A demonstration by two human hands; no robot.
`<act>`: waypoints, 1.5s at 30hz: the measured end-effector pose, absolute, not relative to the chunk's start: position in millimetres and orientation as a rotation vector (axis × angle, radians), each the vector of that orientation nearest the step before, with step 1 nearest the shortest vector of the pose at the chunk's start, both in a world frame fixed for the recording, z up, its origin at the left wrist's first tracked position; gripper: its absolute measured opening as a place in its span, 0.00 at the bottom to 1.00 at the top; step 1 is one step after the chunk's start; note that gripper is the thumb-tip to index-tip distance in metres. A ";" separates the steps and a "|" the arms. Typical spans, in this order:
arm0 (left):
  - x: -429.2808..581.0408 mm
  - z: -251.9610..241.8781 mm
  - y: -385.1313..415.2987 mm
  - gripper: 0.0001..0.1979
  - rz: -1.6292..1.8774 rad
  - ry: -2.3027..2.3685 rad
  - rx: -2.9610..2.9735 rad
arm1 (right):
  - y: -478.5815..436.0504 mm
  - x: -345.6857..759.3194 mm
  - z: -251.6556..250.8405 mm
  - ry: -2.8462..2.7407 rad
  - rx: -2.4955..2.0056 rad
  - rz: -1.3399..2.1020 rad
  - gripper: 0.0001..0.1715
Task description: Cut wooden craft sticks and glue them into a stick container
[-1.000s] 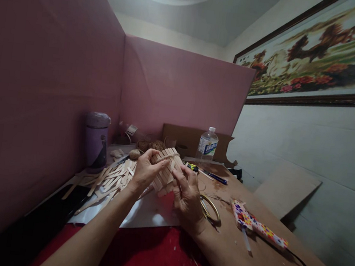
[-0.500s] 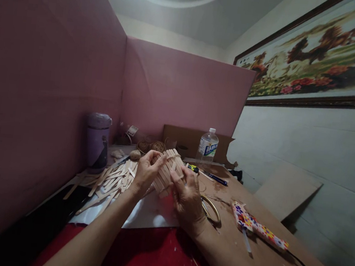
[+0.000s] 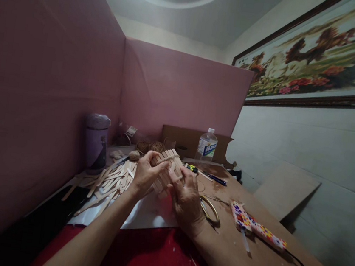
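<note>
- The craft-stick panel (image 3: 165, 175) is raised and tilted between both hands above the white sheet (image 3: 142, 215), probably to keep its face in view.
- The left hand (image 3: 144, 175) has its grip pinched on the panel's left side, thumb across the face, seemingly to steady it.
- The right hand (image 3: 187, 199) has its grip closed on the right edge, perhaps sharing the load.
- Loose craft sticks (image 3: 117, 180) lie left; scissors (image 3: 217, 217) and a flower-patterned glue gun (image 3: 258, 226) rest right on the tabletop (image 3: 226, 254), likely for easy reach.
</note>
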State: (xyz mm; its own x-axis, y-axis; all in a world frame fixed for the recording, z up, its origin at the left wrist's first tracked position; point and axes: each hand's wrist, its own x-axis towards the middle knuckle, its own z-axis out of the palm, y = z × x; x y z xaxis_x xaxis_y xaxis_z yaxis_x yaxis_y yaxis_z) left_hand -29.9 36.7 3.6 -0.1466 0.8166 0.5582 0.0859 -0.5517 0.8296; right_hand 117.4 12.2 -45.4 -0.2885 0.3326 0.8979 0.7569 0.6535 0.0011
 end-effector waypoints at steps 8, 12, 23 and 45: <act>-28.7 4.1 36.1 0.14 1.757 1.037 1.567 | 8.9 119.3 -44.4 -1.858 -0.840 -0.363 0.25; -27.8 2.4 37.6 0.14 1.779 1.023 1.554 | 11.4 119.1 -44.1 -1.887 -0.855 -0.456 0.25; -29.2 1.5 38.9 0.14 1.780 1.102 1.641 | 12.4 117.9 -43.8 -1.877 -0.880 -0.508 0.24; -27.7 2.1 38.3 0.15 1.779 1.038 1.551 | 10.8 118.4 -46.2 -1.790 -0.866 -0.296 0.26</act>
State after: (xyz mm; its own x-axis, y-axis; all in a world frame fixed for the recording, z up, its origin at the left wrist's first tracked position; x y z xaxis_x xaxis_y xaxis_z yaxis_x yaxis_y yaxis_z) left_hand -27.7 38.3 2.1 -0.1779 0.8153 0.5511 0.0789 -0.5464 0.8338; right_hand 118.4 10.8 -46.2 -0.1610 0.4137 0.8961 0.6803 0.7043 -0.2029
